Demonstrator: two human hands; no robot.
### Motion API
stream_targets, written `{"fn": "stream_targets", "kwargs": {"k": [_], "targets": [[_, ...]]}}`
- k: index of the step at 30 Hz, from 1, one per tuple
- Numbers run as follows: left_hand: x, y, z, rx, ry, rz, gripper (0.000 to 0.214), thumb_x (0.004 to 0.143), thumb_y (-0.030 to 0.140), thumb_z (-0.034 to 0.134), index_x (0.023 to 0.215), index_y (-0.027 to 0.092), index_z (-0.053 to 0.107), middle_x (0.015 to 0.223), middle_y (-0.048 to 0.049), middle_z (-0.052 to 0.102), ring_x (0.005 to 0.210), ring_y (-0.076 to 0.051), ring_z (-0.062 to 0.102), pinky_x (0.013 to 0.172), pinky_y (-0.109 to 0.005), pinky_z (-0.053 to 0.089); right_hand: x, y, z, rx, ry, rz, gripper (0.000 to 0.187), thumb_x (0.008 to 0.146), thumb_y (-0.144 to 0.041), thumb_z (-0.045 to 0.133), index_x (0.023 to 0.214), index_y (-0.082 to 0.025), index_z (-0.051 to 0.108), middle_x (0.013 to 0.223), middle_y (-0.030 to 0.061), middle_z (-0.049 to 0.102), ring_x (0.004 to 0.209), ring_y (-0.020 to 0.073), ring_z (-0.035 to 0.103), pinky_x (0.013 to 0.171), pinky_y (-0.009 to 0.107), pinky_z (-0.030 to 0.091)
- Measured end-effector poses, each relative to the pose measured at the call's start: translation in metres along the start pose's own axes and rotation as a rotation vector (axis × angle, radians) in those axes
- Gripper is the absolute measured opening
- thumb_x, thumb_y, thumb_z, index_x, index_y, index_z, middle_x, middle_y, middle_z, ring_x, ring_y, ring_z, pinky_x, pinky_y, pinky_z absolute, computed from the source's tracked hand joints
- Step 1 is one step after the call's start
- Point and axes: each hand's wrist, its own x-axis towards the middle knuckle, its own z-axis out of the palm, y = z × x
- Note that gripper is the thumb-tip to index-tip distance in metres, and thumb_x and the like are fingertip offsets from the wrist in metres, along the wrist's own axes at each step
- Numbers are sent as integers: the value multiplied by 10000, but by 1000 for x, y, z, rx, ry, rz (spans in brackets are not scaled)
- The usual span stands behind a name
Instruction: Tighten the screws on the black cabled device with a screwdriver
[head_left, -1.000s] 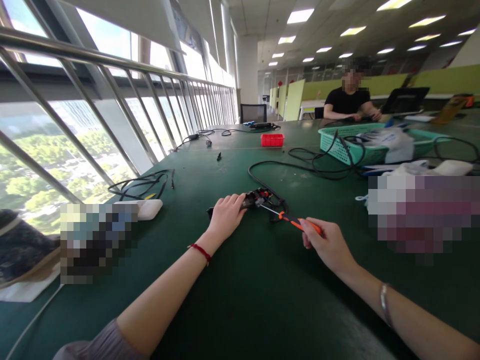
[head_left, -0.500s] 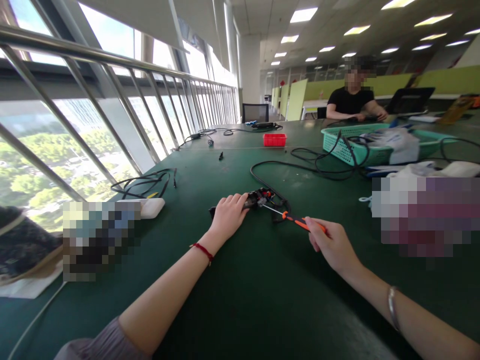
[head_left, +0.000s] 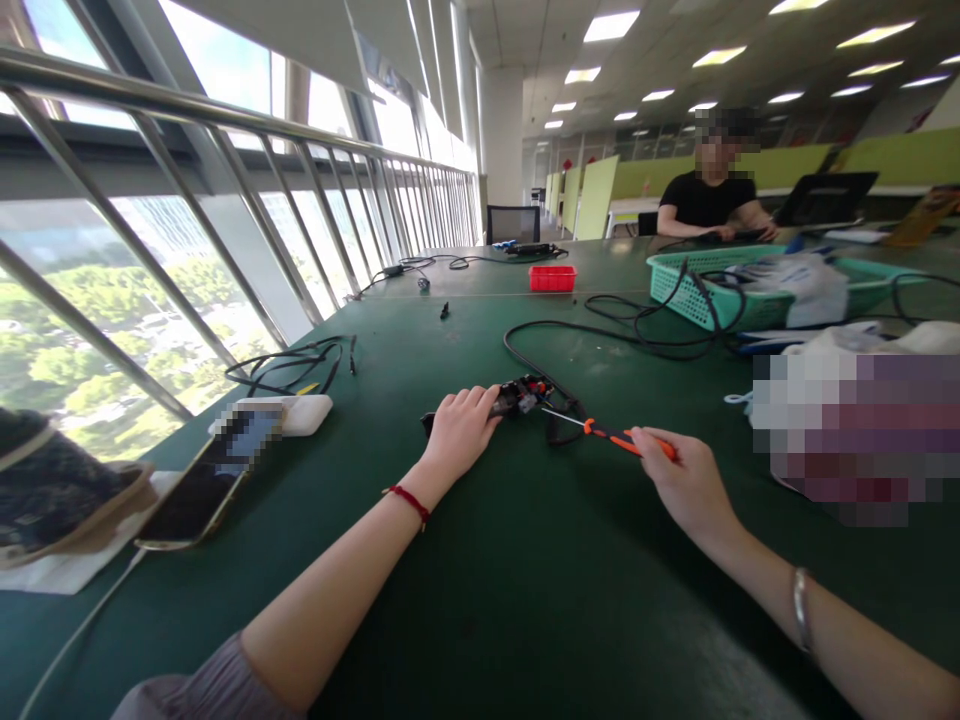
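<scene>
A small black electronic part (head_left: pixel 517 395) with red and white wiring lies on the green table (head_left: pixel 487 560), joined to a black cable (head_left: pixel 570 335). My left hand (head_left: pixel 459 430) rests on its left end, fingers curled over it and pressing it down. My right hand (head_left: pixel 686 485) is closed around the orange and black handle of a screwdriver (head_left: pixel 619 438). The thin metal tip of the screwdriver points left, a short way from the part's right side.
A phone (head_left: pixel 202 485) and a white power bank (head_left: pixel 296 412) lie at left beside coiled cables (head_left: pixel 289 365). A red box (head_left: pixel 552 277) and a green basket (head_left: pixel 720 290) stand farther back. Another person (head_left: pixel 709 195) sits at the far end. A railing (head_left: pixel 225 200) runs along the left edge.
My right hand has drawn the screwdriver back to the right, so its tip has left the part. My left hand has stayed on the part.
</scene>
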Motion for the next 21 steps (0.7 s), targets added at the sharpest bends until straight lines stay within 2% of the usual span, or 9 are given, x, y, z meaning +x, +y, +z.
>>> {"fn": "stream_targets", "kwargs": {"k": [14, 21], "targets": [[1, 0, -2, 0, -14, 2, 365, 928, 274, 474, 1271, 151, 447, 1126, -90, 612, 971, -223, 578, 826, -347, 434, 3, 6, 2, 61, -15, 56, 498, 826, -581, 455, 488, -227, 364, 405, -54, 332, 366, 89, 300, 377, 252, 259], [1, -1, -2, -16, -15, 4, 360, 930, 277, 467, 1268, 155, 451, 1121, -88, 613, 977, -223, 579, 830, -352, 435, 3, 7, 3, 53, -47, 20, 489, 845, -573, 443, 516, -212, 429, 430, -50, 371, 386, 88, 335, 399, 243, 289]]}}
